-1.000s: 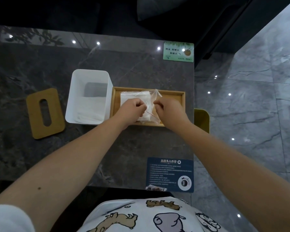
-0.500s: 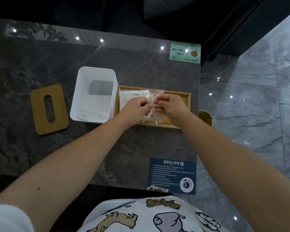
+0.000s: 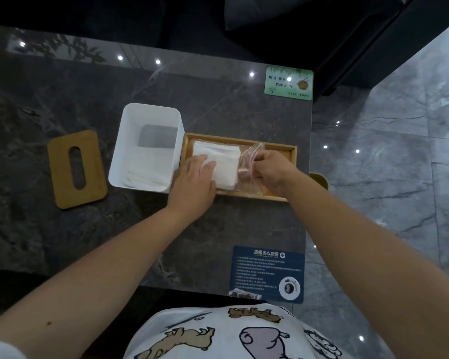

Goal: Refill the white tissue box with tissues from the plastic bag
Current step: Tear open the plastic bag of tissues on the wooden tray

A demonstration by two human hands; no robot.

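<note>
The white tissue box (image 3: 130,141) stands open on the dark table, a few tissues in its near end. Right of it lies a wooden tray (image 3: 283,149) holding a stack of white tissues (image 3: 223,159) and a clear plastic bag (image 3: 249,164). My left hand (image 3: 192,180) rests flat on the stack's left near corner, fingers spread. My right hand (image 3: 272,172) pinches the mouth of the plastic bag at the stack's right edge. How far the stack is out of the bag I cannot tell.
The box's wooden lid (image 3: 75,168) with a slot lies flat to the left. A green card (image 3: 288,82) sits at the table's far right corner, a blue card (image 3: 267,274) at the near right. The table edge (image 3: 309,203) drops to a tiled floor.
My hands have parted: the left slid left onto the tissue stack, the right moved right with the bag's mouth. More of the white stack now shows.
</note>
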